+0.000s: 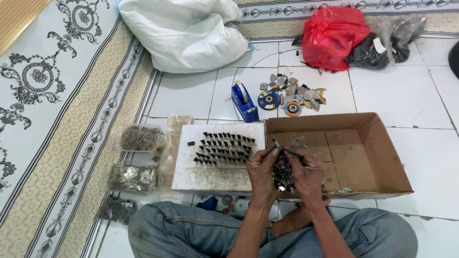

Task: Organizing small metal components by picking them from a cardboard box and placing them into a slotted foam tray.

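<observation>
Metal piece [277, 143], apparently, pinched between both hands [285, 172] over cardboard box [377, 143].

A shallow brown cardboard box [363, 143] lay open at centre right, with a flat white box lid [210, 177] touching its left side. Three clear plastic bags [138, 138] of small parts sat at lower left; along the top stood a white sack [186, 33], a red plastic bag [332, 36] and a clear bag [392, 40] of dark pieces

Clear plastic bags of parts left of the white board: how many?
3 in a column: top bag, middle bag, bottom bag near the knee. An empty-looking flat bag sits beside the top one; more may be hidden.
</observation>
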